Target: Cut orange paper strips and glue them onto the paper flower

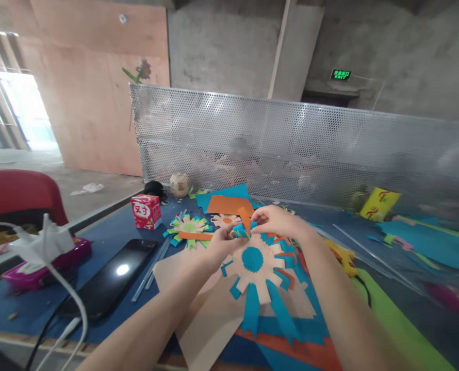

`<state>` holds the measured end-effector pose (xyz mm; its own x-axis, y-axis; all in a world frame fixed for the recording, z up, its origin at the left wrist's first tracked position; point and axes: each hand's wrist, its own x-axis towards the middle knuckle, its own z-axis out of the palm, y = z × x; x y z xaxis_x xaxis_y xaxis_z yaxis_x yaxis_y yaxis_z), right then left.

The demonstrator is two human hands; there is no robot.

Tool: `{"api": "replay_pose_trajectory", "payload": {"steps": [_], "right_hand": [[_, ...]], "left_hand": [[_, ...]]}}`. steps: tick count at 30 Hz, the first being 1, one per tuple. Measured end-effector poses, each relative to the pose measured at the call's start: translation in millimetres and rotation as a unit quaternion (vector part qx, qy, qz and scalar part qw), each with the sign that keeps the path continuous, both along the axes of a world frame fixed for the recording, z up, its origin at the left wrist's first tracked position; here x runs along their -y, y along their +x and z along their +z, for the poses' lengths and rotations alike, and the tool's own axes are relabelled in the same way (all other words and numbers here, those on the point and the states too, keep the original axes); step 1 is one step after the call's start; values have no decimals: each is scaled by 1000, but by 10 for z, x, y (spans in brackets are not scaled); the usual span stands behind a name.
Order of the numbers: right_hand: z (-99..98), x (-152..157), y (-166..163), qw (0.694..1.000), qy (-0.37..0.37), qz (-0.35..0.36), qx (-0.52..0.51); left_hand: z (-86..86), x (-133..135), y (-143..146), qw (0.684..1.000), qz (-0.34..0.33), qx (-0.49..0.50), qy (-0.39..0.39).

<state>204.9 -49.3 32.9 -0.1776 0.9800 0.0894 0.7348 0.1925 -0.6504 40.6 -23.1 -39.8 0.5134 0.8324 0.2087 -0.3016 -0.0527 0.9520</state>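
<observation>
My left hand point(218, 246) and my right hand point(276, 221) meet over the far edge of a paper flower point(257, 270) made of tan petals and teal strips with a teal round centre. Both hands are closed in a pinch on a small teal and orange paper strip point(243, 226) at the flower's rim. The flower rests on tan, teal and orange paper sheets point(214, 314) spread on the blue table. Two more paper flowers point(190, 227) lie just beyond my left hand.
A black phone point(113, 275) lies at the left beside thin sticks point(152, 268). A red box point(146, 211), a pink case point(39, 265) and a white charger with cable point(44, 245) stand further left. A perforated metal screen point(291, 149) closes the table's far side. Green and teal sheets point(419, 242) lie at right.
</observation>
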Motion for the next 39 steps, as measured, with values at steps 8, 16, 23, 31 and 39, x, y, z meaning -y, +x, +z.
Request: {"api": "replay_pose_trajectory", "payload": {"steps": [8, 16, 23, 31, 39], "right_hand": [[76, 62, -150, 999, 20, -33, -29], [-131, 125, 236, 960, 2, -135, -246], [-579, 132, 74, 920, -58, 8, -387], [-623, 127, -18, 959, -41, -88, -268], [-690, 112, 24, 951, -67, -88, -288]], "left_hand": [[-27, -51, -21, 999, 20, 34, -24], [23, -181, -61, 983, 140, 94, -75], [-10, -229, -99, 976, 191, 92, -41], [123, -237, -205, 994, 110, 12, -18], [168, -356, -344, 995, 71, -63, 7]]}}
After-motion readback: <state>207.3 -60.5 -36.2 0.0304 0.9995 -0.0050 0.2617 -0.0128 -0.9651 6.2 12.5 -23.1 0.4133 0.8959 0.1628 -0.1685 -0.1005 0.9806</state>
